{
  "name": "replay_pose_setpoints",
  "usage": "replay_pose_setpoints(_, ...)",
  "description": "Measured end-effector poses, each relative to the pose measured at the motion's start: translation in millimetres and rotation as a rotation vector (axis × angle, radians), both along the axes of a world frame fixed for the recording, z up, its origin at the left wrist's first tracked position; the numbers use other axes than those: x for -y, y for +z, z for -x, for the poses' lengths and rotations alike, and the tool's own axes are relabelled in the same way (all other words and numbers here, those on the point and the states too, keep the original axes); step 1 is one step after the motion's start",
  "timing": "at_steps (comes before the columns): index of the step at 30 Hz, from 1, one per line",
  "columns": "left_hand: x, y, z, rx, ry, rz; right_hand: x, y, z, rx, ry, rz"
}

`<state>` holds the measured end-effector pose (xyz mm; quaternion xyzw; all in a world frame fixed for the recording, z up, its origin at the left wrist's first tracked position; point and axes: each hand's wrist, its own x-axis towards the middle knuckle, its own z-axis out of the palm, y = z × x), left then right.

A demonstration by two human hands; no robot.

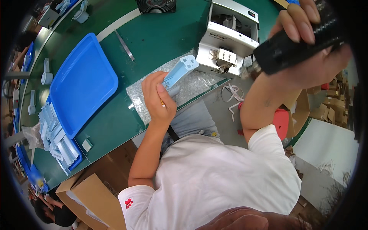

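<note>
My left hand [156, 100] is closed around a light blue plastic housing [181, 69], a long hollow piece with openings at its raised far end. A small yellowish tip pokes out by my left fingers. At the upper right, close to the camera, my right hand [306, 63] grips a black electric screwdriver [281, 50]. Its metal end points down and left, beside the metal screw feeder [224, 42]. Below the housing, a sheet of bubble wrap [142, 96] covers the bench's near edge.
A blue tray [86, 82] leans at the left, next to a pile of light blue plastic parts [57, 134]. Tweezers [124, 45] lie on the green bench. A black fan [156, 4] sits at the back. Below are a cardboard box [96, 195] and a red stool [281, 122].
</note>
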<state>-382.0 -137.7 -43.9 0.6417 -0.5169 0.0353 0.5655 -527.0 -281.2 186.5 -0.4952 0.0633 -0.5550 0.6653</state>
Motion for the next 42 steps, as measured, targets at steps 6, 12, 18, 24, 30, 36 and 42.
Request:
replay_pose_setpoints(6,-2,0,4,0.043,-0.019,-0.030,-7,-2,-31,-0.159,-0.748,0.244)
replay_pose_setpoints(12,-4,-1,3,0.038,-0.017,-0.026,-2,-23,-20,-0.200,-0.631,0.185)
replay_pose_setpoints(18,-1,-2,2,0.021,-0.031,0.008,25,-49,27,0.089,0.144,0.058)
replay_pose_setpoints(24,-2,-3,-1,0.015,-0.040,0.007,20,-70,0,0.091,0.025,0.138)
replay_pose_setpoints(30,-2,-4,-2,-0.010,-0.045,0.002,22,-79,-9,0.081,0.029,0.154)
replay_pose_setpoints(36,-3,-3,-2,-0.032,-0.060,-0.013,23,-83,-12,0.083,0.027,0.166)
replay_pose_setpoints(42,-3,-4,-1,-0.016,-0.045,-0.010,19,-86,-13,0.085,0.034,0.175)
